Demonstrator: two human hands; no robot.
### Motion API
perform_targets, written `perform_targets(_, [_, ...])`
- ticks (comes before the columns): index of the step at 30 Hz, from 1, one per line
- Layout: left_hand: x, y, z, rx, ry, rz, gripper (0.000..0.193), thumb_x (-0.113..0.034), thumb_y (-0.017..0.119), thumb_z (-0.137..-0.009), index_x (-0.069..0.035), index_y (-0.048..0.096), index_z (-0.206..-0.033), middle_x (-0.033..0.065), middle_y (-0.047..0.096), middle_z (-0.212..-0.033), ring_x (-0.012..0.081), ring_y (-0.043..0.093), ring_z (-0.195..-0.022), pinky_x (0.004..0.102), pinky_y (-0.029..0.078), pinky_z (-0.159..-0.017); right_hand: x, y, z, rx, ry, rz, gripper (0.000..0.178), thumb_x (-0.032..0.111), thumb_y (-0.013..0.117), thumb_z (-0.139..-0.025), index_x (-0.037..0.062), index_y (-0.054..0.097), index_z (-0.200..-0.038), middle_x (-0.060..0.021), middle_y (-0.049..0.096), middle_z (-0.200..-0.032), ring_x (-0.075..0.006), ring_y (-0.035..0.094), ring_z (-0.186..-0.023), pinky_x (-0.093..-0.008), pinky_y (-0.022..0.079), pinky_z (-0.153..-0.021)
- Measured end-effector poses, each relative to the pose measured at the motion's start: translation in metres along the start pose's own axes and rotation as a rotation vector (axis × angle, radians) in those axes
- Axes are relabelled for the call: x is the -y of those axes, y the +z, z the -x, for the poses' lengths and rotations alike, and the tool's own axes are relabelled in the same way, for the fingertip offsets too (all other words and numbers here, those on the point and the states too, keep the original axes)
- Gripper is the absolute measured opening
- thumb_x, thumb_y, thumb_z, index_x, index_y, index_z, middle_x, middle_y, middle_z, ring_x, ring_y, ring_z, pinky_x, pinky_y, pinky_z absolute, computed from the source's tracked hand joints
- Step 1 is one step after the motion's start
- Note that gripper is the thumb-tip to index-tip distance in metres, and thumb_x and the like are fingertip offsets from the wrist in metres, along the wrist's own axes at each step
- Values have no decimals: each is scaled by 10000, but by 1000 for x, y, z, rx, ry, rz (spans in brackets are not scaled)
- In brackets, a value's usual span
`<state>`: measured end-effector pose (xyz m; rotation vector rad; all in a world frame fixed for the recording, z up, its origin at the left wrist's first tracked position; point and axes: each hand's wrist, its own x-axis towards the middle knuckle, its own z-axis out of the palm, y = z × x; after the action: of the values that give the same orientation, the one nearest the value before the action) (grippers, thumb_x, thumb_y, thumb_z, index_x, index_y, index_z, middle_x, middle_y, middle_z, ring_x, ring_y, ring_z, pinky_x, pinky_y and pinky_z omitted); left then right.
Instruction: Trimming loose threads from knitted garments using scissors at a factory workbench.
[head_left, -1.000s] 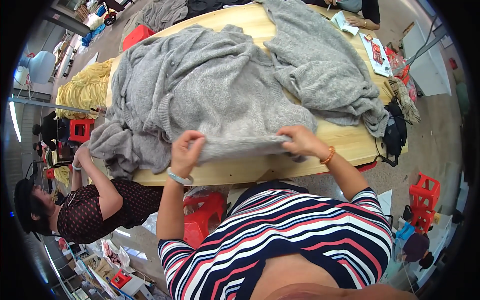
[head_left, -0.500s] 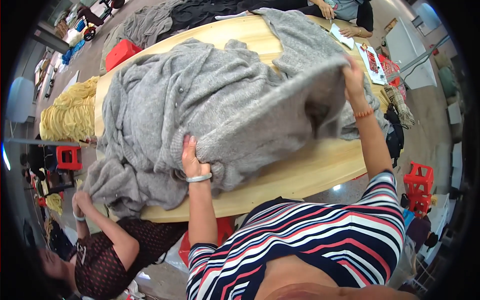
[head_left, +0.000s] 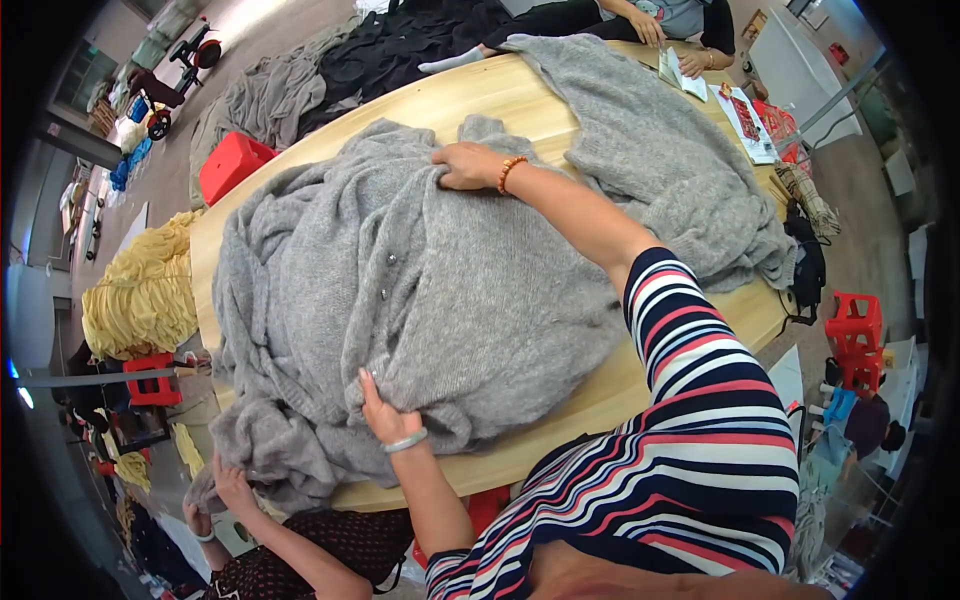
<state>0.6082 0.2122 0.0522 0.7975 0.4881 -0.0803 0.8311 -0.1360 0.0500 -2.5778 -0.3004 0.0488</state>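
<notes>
A grey knitted cardigan [head_left: 510, 310] with small shiny buttons [head_left: 391, 259] lies spread over a pile of similar grey knitwear in front of me. My left hand [head_left: 392, 415] grips its near edge, thumb on top and the other fingers mostly hidden by the knit. Across at the far edge, my right hand [head_left: 470, 166] pinches the cloth with bent fingers, that arm reaching over the garment. Another grey knit garment [head_left: 660, 150] lies to the right, beyond my right forearm. At lower left, a co-worker's hands [head_left: 232, 490] hold a grey knit piece.
Underneath is a pale wooden table [head_left: 590, 390]. A red stool [head_left: 233, 167] and yellow fabric [head_left: 140, 290] stand at its left. Dark garments [head_left: 410, 45] are heaped beyond it. Another person's hands [head_left: 690, 62] rest at a white booklet [head_left: 682, 75] on the far right.
My right hand has swung from the right to the far middle, and the raised cardigan panel now lies flat. My left hand still holds the near edge. The co-worker's hands have moved apart.
</notes>
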Motion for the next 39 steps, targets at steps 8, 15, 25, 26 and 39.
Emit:
perform_targets(8, [-100,-20,81,288,-73,104,415,-274,456,-988,-5,517,-1298,173,573,-1287,316,554,-1185,473,445,-1003,-7,-144,156,8,-47,-132,310,257,664,-695,22,619,-892,-45,601,-774,-105,536,-773,-286,463,-714])
perform_targets(15, [-18,40,34,148,49,-847,171,-184,658,-912,-40,602,-839,-14,564,-764,77,505,-713,258,435,-654,-96,-164,302,-176,324,30,241,140,656,-736,47,664,-958,-34,647,-854,-163,602,-817,-277,479,-773])
perform_targets(25, [55,11,14,279,123,-627,396,-45,692,-856,65,515,-1193,36,622,-884,81,579,-821,200,462,-753,63,-3,292,-287,-27,-326,169,80,664,-837,78,687,-1004,-51,664,-917,-149,577,-633,-269,479,-583])
perform_targets(26, [52,6,27,278,125,-635,396,-45,692,-856,65,515,-1193,36,622,-884,81,579,-821,200,462,-753,79,4,286,-317,-131,-358,159,71,659,-835,78,686,-992,-51,665,-918,-143,582,-643,-263,475,-581])
perform_targets(39, [36,10,88,379,159,-720,151,-100,666,-911,14,676,-1011,-48,628,-840,24,525,-731,166,405,-659,162,57,244,32,-283,-589,280,153,686,-772,-1,675,-1005,-141,669,-805,-248,657,-718,-354,521,-677])
